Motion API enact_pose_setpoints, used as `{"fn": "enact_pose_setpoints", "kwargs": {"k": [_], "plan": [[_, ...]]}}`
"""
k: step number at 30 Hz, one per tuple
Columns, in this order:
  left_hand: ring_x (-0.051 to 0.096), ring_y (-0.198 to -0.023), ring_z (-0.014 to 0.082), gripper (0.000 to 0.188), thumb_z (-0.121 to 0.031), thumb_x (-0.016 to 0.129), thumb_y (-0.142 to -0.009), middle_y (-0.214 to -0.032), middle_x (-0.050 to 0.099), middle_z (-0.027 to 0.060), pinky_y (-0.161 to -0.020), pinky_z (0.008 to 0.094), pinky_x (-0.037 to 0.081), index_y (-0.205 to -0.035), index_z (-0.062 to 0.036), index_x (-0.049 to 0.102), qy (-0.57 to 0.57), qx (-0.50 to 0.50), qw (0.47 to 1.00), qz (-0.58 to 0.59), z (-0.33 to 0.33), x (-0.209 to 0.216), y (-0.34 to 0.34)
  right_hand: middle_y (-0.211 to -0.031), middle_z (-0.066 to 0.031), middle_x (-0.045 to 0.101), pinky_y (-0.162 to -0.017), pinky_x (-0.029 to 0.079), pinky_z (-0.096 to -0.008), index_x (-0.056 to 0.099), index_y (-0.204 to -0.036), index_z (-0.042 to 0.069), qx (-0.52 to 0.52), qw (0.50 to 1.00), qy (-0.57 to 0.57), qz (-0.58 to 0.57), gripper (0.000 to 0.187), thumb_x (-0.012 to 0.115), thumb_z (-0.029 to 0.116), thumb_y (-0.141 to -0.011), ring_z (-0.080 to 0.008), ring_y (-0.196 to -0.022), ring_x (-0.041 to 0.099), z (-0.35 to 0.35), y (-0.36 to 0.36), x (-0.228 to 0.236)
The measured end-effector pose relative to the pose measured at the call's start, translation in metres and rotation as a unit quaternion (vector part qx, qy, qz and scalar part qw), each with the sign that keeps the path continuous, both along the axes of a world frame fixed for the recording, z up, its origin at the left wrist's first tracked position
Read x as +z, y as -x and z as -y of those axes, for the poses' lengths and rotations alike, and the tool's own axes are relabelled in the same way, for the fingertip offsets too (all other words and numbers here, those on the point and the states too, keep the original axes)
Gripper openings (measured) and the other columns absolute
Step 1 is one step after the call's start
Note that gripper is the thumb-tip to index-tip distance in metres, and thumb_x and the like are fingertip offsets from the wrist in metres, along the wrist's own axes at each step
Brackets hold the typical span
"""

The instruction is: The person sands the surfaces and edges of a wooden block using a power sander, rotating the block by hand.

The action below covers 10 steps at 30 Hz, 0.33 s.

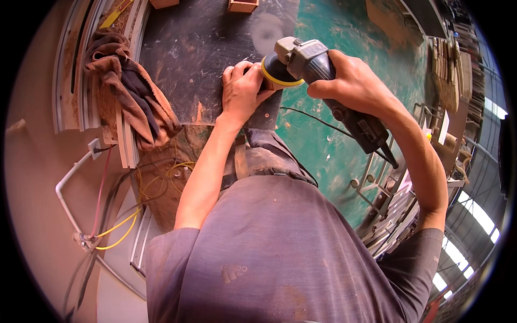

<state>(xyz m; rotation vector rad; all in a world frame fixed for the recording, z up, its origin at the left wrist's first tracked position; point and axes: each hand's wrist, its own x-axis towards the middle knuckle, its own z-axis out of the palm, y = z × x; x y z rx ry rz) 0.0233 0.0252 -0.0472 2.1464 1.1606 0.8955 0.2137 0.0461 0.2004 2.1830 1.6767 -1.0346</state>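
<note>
My right hand (353,83) is wrapped round the grey and black body of an angle grinder (315,63). Its round pad with a yellow rim (274,71) faces down and left, close against the fingers of my left hand (239,92). That hand rests at the right edge of a dark worktop (188,70), its fingers curled over a small wooden piece (271,85). Most of the piece is hidden by the pad and my fingers; whether the pad touches it I cannot tell. A black cord (392,156) leaves the grinder's rear end.
Small wooden boxes (243,6) sit at the worktop's far edge. A brown cloth (126,89) drapes over rails on the left. Yellow hoses (121,229) and cables hang at lower left. Right of the worktop lies a dusty green floor (323,177), with a wheeled rack (371,185) beyond.
</note>
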Motion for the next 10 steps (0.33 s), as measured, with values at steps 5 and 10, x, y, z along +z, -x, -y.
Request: {"fn": "enact_pose_setpoints", "kwargs": {"k": [5, 10], "plan": [[0.060, -0.125, 0.0265, 0.056, -0.031, 0.093, -0.079, -0.119, 0.074, 0.0031, -0.106, 0.0469, 0.041, -0.127, -0.0112, 0.072, -0.005, 0.001, 1.000, -0.003, -0.002, 0.003, 0.001, -0.092, -0.0279, 0.076, -0.081, 0.061, -0.0459, 0.067, -0.108, -0.012, 0.045, 0.999, 0.011, 0.023, 0.068, 0.078, 0.046, -0.075, -0.0409, -0.086, 0.077, -0.004, 0.004, 0.001], [0.058, -0.130, 0.0269, 0.061, -0.031, 0.094, -0.078, -0.130, 0.073, 0.0060, -0.109, 0.0470, 0.039, -0.131, -0.0124, 0.071, -0.005, -0.021, 0.999, -0.024, -0.002, -0.003, 0.001, -0.098, -0.0293, 0.076, -0.084, 0.061, -0.0459, 0.067, -0.111, -0.011, 0.010, 0.999, 0.037, 0.031, 0.068, 0.081, 0.045, -0.075, -0.0359, -0.090, 0.078, -0.005, -0.013, 0.004]]}}
